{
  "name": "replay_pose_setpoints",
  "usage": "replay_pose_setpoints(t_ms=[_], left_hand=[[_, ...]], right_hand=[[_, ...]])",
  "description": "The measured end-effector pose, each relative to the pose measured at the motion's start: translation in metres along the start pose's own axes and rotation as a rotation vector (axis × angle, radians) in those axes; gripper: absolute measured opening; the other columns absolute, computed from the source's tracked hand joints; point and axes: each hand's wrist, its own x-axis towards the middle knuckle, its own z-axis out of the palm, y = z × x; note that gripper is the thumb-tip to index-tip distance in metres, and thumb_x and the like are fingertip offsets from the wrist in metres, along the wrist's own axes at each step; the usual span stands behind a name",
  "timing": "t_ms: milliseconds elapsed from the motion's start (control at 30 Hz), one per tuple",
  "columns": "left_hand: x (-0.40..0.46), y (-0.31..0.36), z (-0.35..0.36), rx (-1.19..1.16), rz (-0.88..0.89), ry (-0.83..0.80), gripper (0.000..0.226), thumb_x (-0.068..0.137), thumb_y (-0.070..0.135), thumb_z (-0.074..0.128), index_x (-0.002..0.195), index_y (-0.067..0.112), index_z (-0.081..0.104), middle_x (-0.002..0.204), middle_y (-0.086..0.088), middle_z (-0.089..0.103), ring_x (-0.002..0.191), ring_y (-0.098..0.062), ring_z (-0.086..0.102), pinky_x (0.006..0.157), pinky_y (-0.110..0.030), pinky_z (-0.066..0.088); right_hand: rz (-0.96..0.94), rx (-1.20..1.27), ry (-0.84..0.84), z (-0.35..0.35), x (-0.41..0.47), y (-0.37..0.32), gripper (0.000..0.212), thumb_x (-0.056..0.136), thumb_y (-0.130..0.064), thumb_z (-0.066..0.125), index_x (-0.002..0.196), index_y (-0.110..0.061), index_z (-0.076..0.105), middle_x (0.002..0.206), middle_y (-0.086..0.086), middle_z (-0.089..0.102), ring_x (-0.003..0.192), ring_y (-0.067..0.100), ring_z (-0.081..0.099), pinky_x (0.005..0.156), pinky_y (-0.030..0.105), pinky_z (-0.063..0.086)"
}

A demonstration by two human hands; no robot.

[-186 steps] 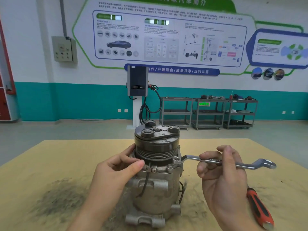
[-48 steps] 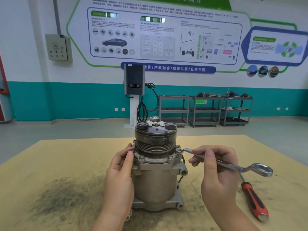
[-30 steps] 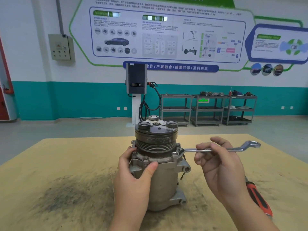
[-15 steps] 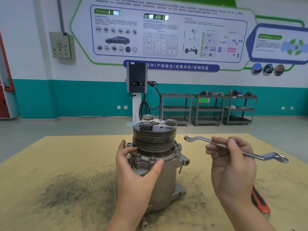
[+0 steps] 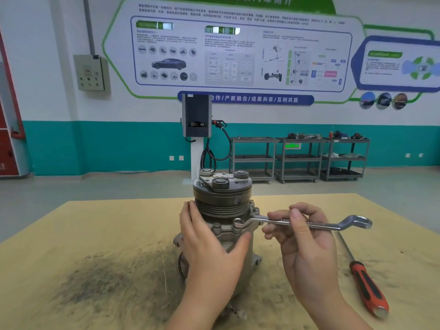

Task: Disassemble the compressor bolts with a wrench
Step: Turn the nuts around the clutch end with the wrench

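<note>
a: on the tan bench, centre of the head view, the compressor (image 5: pixel 222 225) stands upright. half a second back we had the wrench (image 5: pixel 302 221) lifted clear in the air; now its ring end sits over a flange bolt (image 5: pixel 238 222) at the front right of the housing.

b: agreed. we also turned the body between those two looks, so a different bolt faces us. right hand (image 5: pixel 307 244) has its fingers curled round the wrench shank near the middle, thumb on top. a firm hold on the tool.

a: left hand (image 5: pixel 209 244) is spread wide against the housing, fingers fairly straight, thumb hooked across the front. bracing, not clutching.

b: we read it as one bolt worked, then a move to the next. bolt heads show on the flange all round, so none looks out yet, though the far side is hidden.

a: red-handled screwdriver (image 5: pixel 367 287) lies on the bench to the right, untouched.

b: next pull likely needs that brace firm, or the body spins with the wrench.
</note>
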Motion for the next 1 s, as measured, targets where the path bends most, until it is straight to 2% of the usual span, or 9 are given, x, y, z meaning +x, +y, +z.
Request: replay_pose_setpoints(t_ms=[100, 167, 233, 333, 433, 567, 700, 867, 1000], left_hand=[[-0.004, 0.003, 0.001, -0.046, 0.069, 0.025, 0.104, 0.068, 0.080, 0.049, 0.147, 0.045, -0.008, 0.148, 0.036, -0.008, 0.143, 0.004, -0.017, 0.123, -0.045, -0.001], [0.003, 0.004, -0.008, -0.194, 0.011, 0.048, 0.094, 0.062, 0.087, 0.051, 0.139, 0.059, 0.004, 0.151, 0.034, 0.003, 0.146, -0.001, 0.001, 0.122, -0.042, 0.009], [0.014, -0.002, -0.022, -0.324, -0.120, -0.023, 0.110, 0.054, 0.085, 0.062, 0.144, 0.057, 0.005, 0.151, 0.032, 0.010, 0.139, -0.001, 0.022, 0.117, -0.035, 0.022], [0.027, -0.020, -0.038, -0.329, -0.172, -0.263, 0.129, 0.041, 0.074, 0.073, 0.149, 0.050, 0.006, 0.135, 0.041, 0.031, 0.130, 0.002, 0.036, 0.104, -0.025, 0.033], [0.028, -0.033, -0.040, -0.324, -0.175, -0.326, 0.129, 0.037, 0.081, 0.078, 0.145, 0.057, 0.012, 0.122, 0.044, 0.041, 0.125, 0.007, 0.046, 0.101, -0.023, 0.040], [0.030, -0.037, -0.038, -0.327, -0.207, -0.288, 0.129, 0.039, 0.075, 0.079, 0.149, 0.051, 0.014, 0.144, 0.023, 0.043, 0.133, -0.006, 0.044, 0.110, -0.039, 0.041], [0.029, -0.037, -0.036, -0.327, -0.193, -0.240, 0.115, 0.043, 0.068, 0.078, 0.145, 0.048, 0.026, 0.142, 0.015, 0.048, 0.128, -0.009, 0.050, 0.106, -0.045, 0.047], [0.029, -0.038, -0.035, -0.330, -0.183, -0.218, 0.113, 0.043, 0.069, 0.078, 0.143, 0.049, 0.028, 0.141, 0.016, 0.050, 0.128, -0.009, 0.051, 0.106, -0.045, 0.047], [0.029, -0.040, -0.034, -0.330, -0.182, -0.210, 0.112, 0.043, 0.069, 0.079, 0.142, 0.050, 0.030, 0.139, 0.019, 0.052, 0.126, -0.007, 0.053, 0.105, -0.043, 0.048]], right_hand=[[0.051, 0.035, 0.012, -0.005, 0.009, -0.001, 0.013, 0.084, -0.013, 0.048, 0.095, -0.006, 0.049, 0.073, 0.016, 0.069, 0.055, 0.025, 0.064, 0.054, 0.028, 0.053], [0.103, 0.054, -0.002, -0.007, 0.014, -0.004, 0.014, 0.082, -0.013, 0.049, 0.094, -0.006, 0.049, 0.072, 0.016, 0.069, 0.054, 0.025, 0.063, 0.053, 0.028, 0.053], [0.162, 0.048, -0.030, -0.008, 0.019, -0.009, 0.014, 0.081, -0.015, 0.051, 0.092, -0.005, 0.050, 0.073, 0.016, 0.069, 0.054, 0.024, 0.064, 0.052, 0.027, 0.053], [0.300, 0.060, -0.062, -0.013, 0.027, -0.013, 0.009, 0.085, -0.013, 0.052, 0.090, -0.006, 0.051, 0.077, 0.014, 0.071, 0.055, 0.020, 0.065, 0.051, 0.024, 0.054], [0.363, 0.074, -0.053, -0.012, 0.030, -0.013, 0.007, 0.093, -0.009, 0.047, 0.087, -0.007, 0.051, 0.076, 0.012, 0.071, 0.055, 0.018, 0.066, 0.051, 0.023, 0.054], [0.034, -0.100, -0.062, -0.006, 0.011, -0.008, 0.005, 0.088, -0.014, 0.059, 0.083, -0.014, 0.060, 0.075, 0.013, 0.069, 0.057, 0.023, 0.065, 0.056, 0.028, 0.054], [-0.385, -0.415, -0.090, 0.002, -0.009, 0.004, 0.016, 0.092, -0.020, 0.054, 0.087, -0.031, 0.065, 0.081, 0.003, 0.068, 0.061, 0.023, 0.068, 0.061, 0.035, 0.056], [-0.434, -0.466, -0.102, 0.006, -0.011, 0.001, 0.012, 0.094, -0.025, 0.054, 0.090, -0.029, 0.065, 0.083, -0.002, 0.069, 0.066, 0.019, 0.069, 0.063, 0.032, 0.056], [-0.291, -0.177, -0.025, 0.003, -0.004, -0.011, 0.015, 0.092, -0.036, 0.059, 0.096, -0.022, 0.057, 0.083, 0.007, 0.071, 0.065, 0.023, 0.068, 0.065, 0.030, 0.056]])
